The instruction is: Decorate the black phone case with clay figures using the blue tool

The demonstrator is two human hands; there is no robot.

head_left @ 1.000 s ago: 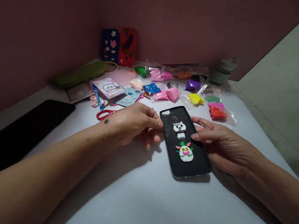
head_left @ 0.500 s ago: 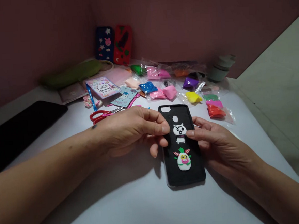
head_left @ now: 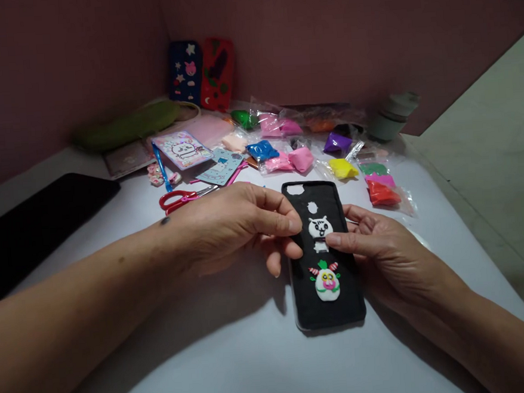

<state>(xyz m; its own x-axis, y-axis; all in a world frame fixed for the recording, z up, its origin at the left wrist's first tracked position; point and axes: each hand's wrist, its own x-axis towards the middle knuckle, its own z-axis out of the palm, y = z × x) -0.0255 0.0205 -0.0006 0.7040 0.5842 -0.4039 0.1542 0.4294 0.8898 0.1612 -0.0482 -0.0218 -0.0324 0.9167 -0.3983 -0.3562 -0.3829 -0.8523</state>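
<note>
A black phone case [head_left: 309, 301] lies tilted slightly on the white table, its top end away from me. On it are a white clay animal figure [head_left: 320, 229] with black markings and, below that, a round white clay figure [head_left: 327, 286] with striped horns and a green tuft. My right hand [head_left: 377, 242] grips the case's right edge, thumb resting by the white animal's body and fingers behind the side. My left hand [head_left: 264, 226] is at the left edge, thumb and forefinger pinched together over the case; whatever they pinch is too small to make out.
Red-handled scissors [head_left: 177, 201] lie beyond my left wrist, near picture cards [head_left: 182, 149] and a blue pen-like tool [head_left: 161, 167]. Several bagged clay pieces [head_left: 302, 159] spread across the back. Two decorated cases [head_left: 217, 74] lean on the wall. A dark slab [head_left: 44, 224] lies left.
The whole view has shifted slightly, so the case and both hands appear a little further right. Both hands keep nearly the same pose; the left pinch stays at the case's left side.
</note>
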